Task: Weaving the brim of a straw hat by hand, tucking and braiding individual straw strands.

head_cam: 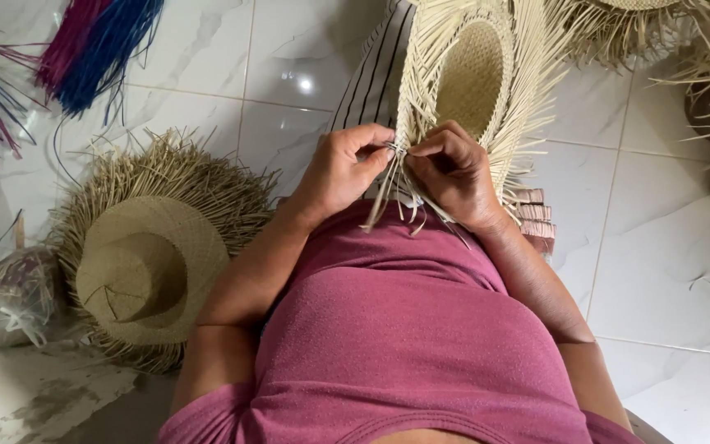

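Note:
A pale woven straw hat (470,74) with long loose strands around its brim rests against my lap, crown opening facing me. My left hand (343,168) pinches straw strands (392,185) at the brim's near edge between thumb and fingers. My right hand (454,173) grips the same edge from the other side, fingertips meeting the left hand's at the weave. Loose strand ends hang down over my pink shirt.
A darker straw hat (145,263) with a frayed brim lies on the white tiled floor at left. Blue and pink fibre bundles (96,45) lie at the top left, a plastic bag (10,296) beside the hat. More straw work (643,25) sits top right.

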